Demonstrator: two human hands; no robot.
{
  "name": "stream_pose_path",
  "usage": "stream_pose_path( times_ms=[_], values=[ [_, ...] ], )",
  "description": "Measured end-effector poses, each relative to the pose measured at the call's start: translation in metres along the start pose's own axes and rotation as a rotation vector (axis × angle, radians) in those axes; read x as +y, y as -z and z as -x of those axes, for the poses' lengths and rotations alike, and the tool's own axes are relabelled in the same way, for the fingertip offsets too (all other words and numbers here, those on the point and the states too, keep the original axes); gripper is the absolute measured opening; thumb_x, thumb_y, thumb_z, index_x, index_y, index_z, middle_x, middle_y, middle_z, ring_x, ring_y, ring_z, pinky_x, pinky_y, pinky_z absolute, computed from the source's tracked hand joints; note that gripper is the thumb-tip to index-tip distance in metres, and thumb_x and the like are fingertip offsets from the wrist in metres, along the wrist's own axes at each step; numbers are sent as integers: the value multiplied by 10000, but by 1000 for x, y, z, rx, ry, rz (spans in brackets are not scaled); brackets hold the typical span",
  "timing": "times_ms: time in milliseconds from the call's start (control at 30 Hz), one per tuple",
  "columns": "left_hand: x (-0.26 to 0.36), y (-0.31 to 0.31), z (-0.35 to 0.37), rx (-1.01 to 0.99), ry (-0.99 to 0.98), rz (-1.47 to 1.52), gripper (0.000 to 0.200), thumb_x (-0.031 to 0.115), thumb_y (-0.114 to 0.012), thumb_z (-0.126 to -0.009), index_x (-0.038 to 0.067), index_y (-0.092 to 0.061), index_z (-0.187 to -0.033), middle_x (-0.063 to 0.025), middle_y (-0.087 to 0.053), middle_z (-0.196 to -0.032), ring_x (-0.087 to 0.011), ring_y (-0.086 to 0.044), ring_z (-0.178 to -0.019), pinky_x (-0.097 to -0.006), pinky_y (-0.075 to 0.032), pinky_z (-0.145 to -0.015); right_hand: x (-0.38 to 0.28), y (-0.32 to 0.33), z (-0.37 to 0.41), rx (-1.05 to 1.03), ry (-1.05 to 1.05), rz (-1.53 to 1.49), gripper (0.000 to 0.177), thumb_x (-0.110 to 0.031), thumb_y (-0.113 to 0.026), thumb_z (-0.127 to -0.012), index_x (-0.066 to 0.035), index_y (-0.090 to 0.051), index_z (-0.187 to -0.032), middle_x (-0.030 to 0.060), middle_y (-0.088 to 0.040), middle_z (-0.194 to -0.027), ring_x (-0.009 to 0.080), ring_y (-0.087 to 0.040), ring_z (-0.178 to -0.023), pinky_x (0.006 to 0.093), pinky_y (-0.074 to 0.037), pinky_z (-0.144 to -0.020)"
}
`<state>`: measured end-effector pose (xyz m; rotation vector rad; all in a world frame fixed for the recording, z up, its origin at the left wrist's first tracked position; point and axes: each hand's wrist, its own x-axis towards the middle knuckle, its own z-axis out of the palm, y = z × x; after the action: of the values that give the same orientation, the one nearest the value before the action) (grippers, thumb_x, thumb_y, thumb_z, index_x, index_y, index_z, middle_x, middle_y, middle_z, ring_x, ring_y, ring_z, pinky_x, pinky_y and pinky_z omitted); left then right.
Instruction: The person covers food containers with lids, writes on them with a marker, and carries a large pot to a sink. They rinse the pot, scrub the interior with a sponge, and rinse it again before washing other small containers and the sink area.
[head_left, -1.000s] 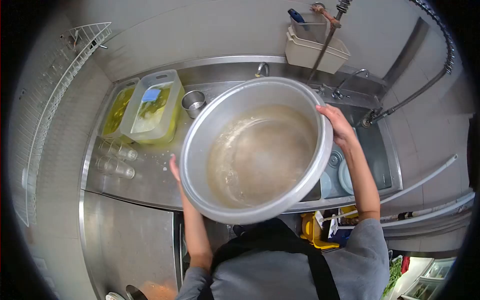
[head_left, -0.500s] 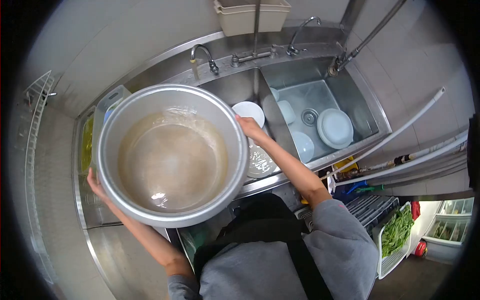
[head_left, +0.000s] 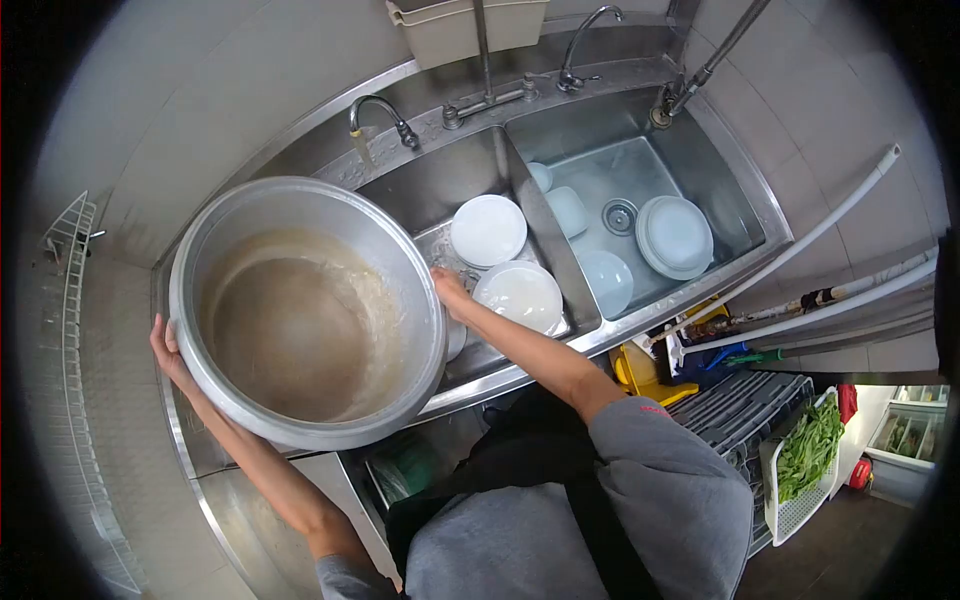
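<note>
A large round metal pot [head_left: 310, 425], with cloudy brownish liquid inside, is held between my two hands above the left part of the sink. My left hand [head_left: 168, 345] supports its left side, with the fingers against the outer wall. At the right rim, my right hand [head_left: 450, 288] grips the pot, its fingertips partly hidden. Just right of that hand, a white plate [head_left: 488, 230] and another white plate [head_left: 518, 297] lie in the middle basin. Water runs from the left faucet [head_left: 382, 108] behind the pot.
In the right basin [head_left: 640, 160], stacked pale plates [head_left: 675, 237] and several dishes sit in water. A beige bin [head_left: 470, 32] is above the faucets. At the left stands a white wire rack [head_left: 75, 330]. A basket of leafy greens [head_left: 808, 460] is at the lower right.
The pot has moved left in view together with both hands and is tilted somewhat differently. More of the middle basin and its plates now shows.
</note>
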<state>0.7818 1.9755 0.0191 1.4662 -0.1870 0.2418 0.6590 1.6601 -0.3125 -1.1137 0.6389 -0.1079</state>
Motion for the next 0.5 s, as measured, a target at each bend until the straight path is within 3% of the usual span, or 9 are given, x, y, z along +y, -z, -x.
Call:
stream_pose_path(
  times_ms=[133, 233, 300, 367, 500],
  values=[
    [-14, 26, -19, -154, 1, -12, 311, 126, -347, -890, 54, -438, -1179, -132, -523, -1053, -191, -530, -919, -310, -441, -842, 17, -12, 21, -6, -83, -222, 297, -237, -365, -923, -41, -547, -1054, 50, -582, -968, 131, -515, -874, 285, -403, -765],
    [12, -21, 14, -196, 33, 61, 233, 259, -414, -870, 57, -487, -960, -54, -517, -836, -119, -489, -750, -244, -390, -701, 10, -15, 45, -110, -267, -280, 307, -264, -356, -931, -55, -537, -1062, 36, -577, -935, 134, -520, -830, 300, -414, -742],
    [39, -65, 40, -263, 184, 150, 273, 299, -449, -850, 87, -462, -678, 41, -414, -593, -34, -372, -539, -184, -300, -475, 37, -21, 38, -135, -249, -379, 283, -276, -348, -932, -87, -525, -1044, 26, -577, -935, 137, -524, -832, 301, -419, -728],
    [43, -89, 55, -161, 157, 111, 302, 330, -419, -846, 127, -396, -625, 54, -342, -572, -37, -299, -519, -210, -231, -474, 39, -26, 45, -122, -267, -433, 266, -276, -343, -932, -101, -519, -1028, 23, -577, -932, 141, -528, -838, 299, -419, -723],
    [45, -103, 66, -344, 17, -144, 337, 366, -463, -784, 103, -378, -590, 55, -318, -579, -51, -274, -539, -233, -182, -486, 60, -30, 41, -171, -320, -468, 289, -293, -304, -940, -124, -510, -1053, 3, -570, -917, 121, -519, -813, 319, -400, -727]
  ],
)
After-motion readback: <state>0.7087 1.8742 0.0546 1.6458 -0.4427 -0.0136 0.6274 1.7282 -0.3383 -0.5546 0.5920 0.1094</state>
